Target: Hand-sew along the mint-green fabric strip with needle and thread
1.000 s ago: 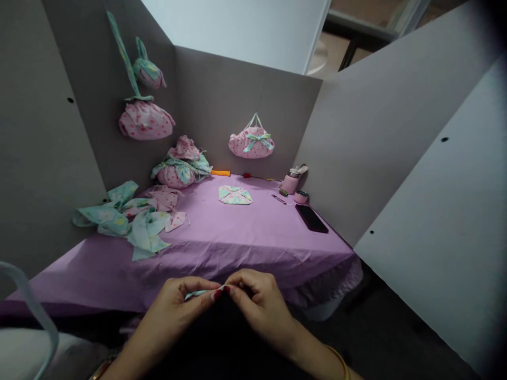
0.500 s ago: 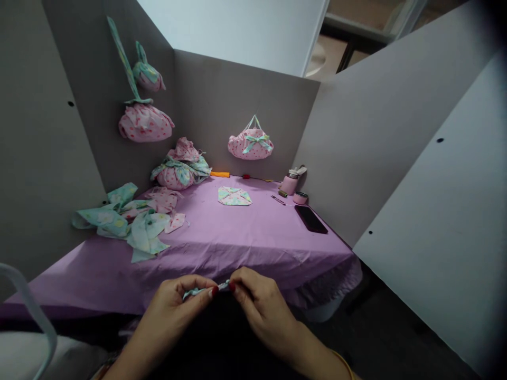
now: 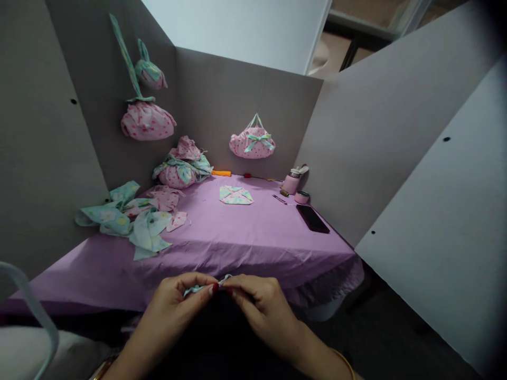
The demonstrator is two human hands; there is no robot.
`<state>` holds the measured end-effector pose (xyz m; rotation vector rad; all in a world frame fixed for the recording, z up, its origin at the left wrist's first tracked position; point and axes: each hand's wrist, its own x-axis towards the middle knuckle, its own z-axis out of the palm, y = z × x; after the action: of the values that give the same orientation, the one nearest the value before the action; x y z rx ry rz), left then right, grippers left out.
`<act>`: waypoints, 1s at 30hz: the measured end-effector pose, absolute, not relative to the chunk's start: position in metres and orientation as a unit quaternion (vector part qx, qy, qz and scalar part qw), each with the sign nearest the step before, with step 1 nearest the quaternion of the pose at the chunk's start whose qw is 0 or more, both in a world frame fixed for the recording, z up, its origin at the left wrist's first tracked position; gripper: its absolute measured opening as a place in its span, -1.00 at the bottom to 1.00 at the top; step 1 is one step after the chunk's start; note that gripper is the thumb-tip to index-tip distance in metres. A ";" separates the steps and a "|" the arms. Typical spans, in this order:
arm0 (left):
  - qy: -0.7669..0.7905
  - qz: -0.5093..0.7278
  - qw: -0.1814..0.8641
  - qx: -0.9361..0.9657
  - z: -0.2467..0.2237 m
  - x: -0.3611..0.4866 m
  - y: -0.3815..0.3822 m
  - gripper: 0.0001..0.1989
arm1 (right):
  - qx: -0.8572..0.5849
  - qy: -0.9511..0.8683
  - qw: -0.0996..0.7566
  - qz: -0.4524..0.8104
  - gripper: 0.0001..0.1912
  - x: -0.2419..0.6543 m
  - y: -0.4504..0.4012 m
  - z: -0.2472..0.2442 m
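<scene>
Just in front of the table's near edge, my left hand (image 3: 184, 301) pinches a narrow, gathered strip of mint-green fabric (image 3: 194, 290) between thumb and fingers. My right hand (image 3: 259, 301) pinches the same strip close by, its fingertips almost touching those of the left. The strip's small end pokes up between the two hands. Most of the fabric is hidden by my fingers, and I cannot make out a needle. Beyond the hands, a folded patchwork fabric piece (image 3: 236, 195) in pink and mint lies flat on the purple tablecloth (image 3: 222, 227).
Loose mint and pink fabric pieces (image 3: 148, 227) lie at left, before a pile of pink dotted pouches (image 3: 178, 171). Pouches hang on the grey partitions, one with a bow (image 3: 253, 143). At right are a phone (image 3: 312, 218), a pink jar (image 3: 291, 182) and tweezers (image 3: 279, 199).
My right hand has shifted slightly left, bringing its fingertips nearer my left hand. A bit more of the strip's end shows above the fingers. The camera view has shifted a little.
</scene>
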<state>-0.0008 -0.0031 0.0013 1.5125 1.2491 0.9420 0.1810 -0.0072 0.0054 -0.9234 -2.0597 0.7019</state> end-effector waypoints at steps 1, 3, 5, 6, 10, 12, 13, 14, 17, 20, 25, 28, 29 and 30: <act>0.508 0.384 0.458 0.620 0.001 -0.001 -0.003 -0.75 | -0.362 -0.806 0.379 0.275 -0.69 0.181 -0.007 0.005; 0.505 0.389 0.442 0.631 0.002 -0.001 -0.003 -0.77 | -0.361 -0.804 0.382 0.277 -0.68 0.180 -0.008 0.006; 0.501 0.395 0.422 0.645 0.003 0.000 -0.004 -0.79 | -0.363 -0.802 0.384 0.278 -0.68 0.180 -0.009 0.006; 0.499 0.396 0.412 0.652 0.004 0.000 -0.005 -0.80 | -0.364 -0.801 0.385 0.279 -0.68 0.180 -0.009 0.006; 0.495 0.395 0.366 0.682 0.004 0.000 -0.007 -0.81 | -0.366 -0.800 0.380 0.287 -0.67 0.179 -0.010 0.007; 0.491 0.396 0.339 0.698 0.004 -0.001 -0.008 -0.81 | -0.363 -0.800 0.381 0.288 -0.67 0.179 -0.010 0.007; 0.489 0.396 0.329 0.704 0.003 -0.001 -0.008 -0.82 | -0.362 -0.800 0.381 0.289 -0.67 0.179 -0.010 0.006; 0.488 0.395 0.325 0.707 0.003 -0.001 -0.008 -0.82 | -0.361 -0.800 0.381 0.290 -0.67 0.179 -0.010 0.006; 0.491 0.389 0.336 0.703 0.002 -0.001 -0.007 -0.81 | -0.359 -0.800 0.377 0.299 -0.66 0.179 -0.011 0.006; 0.494 0.384 0.362 0.691 0.002 -0.001 -0.006 -0.81 | -0.357 -0.797 0.377 0.308 -0.65 0.179 -0.011 0.006; 0.497 0.379 0.396 0.673 0.000 -0.002 -0.005 -0.80 | -0.350 -0.793 0.380 0.323 -0.66 0.178 -0.011 0.006; 0.498 0.378 0.414 0.662 -0.001 -0.003 -0.005 -0.79 | -0.353 -0.789 0.384 0.325 -0.66 0.178 -0.010 0.005; 0.497 0.378 0.417 0.660 -0.001 -0.003 -0.005 -0.78 | -0.354 -0.788 0.384 0.325 -0.66 0.178 -0.010 0.005; 0.497 0.378 0.417 0.661 -0.001 -0.003 -0.005 -0.79 | -0.354 -0.788 0.385 0.325 -0.66 0.178 -0.010 0.005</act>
<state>-0.0026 -0.0051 -0.0010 1.6576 1.2461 0.9484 0.1778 -0.0099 0.0048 -0.9021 -2.0073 0.8282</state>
